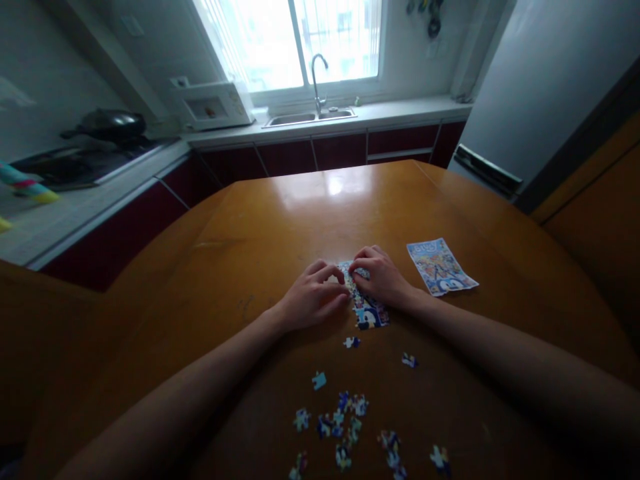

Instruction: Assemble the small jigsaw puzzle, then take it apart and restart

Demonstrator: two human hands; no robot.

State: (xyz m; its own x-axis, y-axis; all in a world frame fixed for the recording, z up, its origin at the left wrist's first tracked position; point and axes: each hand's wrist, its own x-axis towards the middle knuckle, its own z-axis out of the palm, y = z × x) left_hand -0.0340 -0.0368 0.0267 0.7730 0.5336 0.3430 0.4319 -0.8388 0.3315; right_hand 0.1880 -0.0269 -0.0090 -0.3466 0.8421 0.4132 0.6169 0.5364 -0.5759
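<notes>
A partly assembled jigsaw puzzle [369,319] lies on the wooden table, with a blue cartoon dog's face at its near end. At its left edge, my left hand [314,297] is closed, thumb and index tips together against the border. My right hand [381,277] lies over the upper right part, its bent fingers and thumb closed on the puzzle and hiding some of it. Whether either hand pinches a separate piece cannot be made out. Just below the puzzle is a loose jigsaw piece [352,342], and another piece [409,360] is to the right.
Several scattered pieces [343,420] lie nearer to me, beside a light-blue piece [319,381]. A printed picture sheet [441,267] rests right of my right hand. Beyond the table [280,213] are a sink [310,118], a microwave [213,107] and a pan [113,125].
</notes>
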